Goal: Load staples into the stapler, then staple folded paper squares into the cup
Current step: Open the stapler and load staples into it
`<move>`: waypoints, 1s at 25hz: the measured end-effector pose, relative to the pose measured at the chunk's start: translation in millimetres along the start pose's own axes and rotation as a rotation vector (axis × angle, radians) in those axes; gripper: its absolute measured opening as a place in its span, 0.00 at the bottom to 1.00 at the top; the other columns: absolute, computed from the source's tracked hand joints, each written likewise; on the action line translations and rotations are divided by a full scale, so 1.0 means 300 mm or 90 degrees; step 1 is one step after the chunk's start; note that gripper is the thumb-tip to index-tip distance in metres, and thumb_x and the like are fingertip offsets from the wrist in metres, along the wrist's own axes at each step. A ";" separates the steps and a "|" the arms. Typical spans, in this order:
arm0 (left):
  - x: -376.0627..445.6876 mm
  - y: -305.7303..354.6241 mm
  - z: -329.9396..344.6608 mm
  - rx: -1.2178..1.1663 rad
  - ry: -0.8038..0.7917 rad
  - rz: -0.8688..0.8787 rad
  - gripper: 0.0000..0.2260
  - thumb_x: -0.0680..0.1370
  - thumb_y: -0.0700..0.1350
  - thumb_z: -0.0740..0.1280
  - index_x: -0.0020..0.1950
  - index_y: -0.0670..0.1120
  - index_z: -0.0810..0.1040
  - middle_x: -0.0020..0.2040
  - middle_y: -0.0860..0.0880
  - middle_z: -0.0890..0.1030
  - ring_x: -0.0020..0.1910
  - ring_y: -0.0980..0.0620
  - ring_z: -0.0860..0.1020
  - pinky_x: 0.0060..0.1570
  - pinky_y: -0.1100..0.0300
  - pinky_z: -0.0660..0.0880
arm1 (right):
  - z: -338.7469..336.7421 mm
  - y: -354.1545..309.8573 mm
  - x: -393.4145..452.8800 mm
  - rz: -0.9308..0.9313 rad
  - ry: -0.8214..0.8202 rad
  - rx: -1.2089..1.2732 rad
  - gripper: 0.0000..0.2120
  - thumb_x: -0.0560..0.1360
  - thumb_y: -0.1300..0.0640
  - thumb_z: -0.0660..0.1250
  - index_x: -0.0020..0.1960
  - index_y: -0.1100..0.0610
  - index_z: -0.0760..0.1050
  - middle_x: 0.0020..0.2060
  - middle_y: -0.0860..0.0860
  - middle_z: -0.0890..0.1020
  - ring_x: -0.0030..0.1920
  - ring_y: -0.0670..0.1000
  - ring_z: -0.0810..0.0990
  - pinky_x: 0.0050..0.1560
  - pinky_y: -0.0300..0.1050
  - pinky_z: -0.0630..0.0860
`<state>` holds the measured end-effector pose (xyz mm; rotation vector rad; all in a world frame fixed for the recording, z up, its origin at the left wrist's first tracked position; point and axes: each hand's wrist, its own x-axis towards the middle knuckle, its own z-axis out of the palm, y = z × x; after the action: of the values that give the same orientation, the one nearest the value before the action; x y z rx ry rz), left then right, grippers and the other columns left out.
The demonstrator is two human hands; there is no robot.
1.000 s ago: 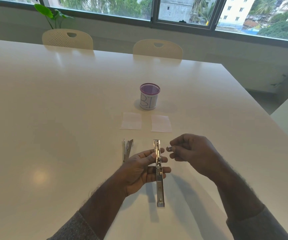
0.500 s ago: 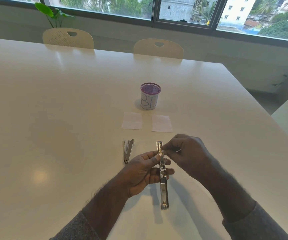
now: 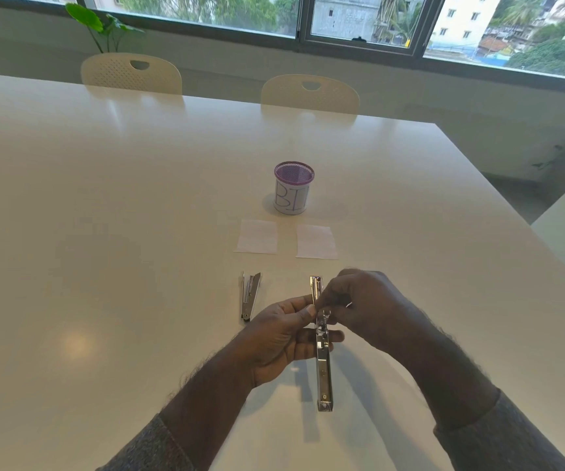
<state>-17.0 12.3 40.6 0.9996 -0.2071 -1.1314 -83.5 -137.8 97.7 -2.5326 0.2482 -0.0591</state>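
The left hand gripped the opened metal stapler above the counter; the right hand pinched at its channel, contents hidden. Beyond lay two paper squares and the mesh cup.

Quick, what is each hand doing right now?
Left hand: holds the opened stapler.
Right hand: fingertips pinched together at the stapler's channel; what they hold cannot be told.
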 end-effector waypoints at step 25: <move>-0.002 -0.005 0.003 0.006 -0.037 -0.008 0.13 0.83 0.39 0.58 0.63 0.41 0.78 0.55 0.38 0.83 0.49 0.40 0.84 0.47 0.51 0.82 | 0.016 0.039 0.024 0.279 -0.011 0.305 0.09 0.72 0.54 0.72 0.51 0.52 0.77 0.40 0.54 0.84 0.36 0.50 0.84 0.41 0.49 0.82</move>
<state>-18.7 12.1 40.3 0.9782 -0.2528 -1.1734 -77.8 -146.1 87.1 -1.9585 0.6881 0.0693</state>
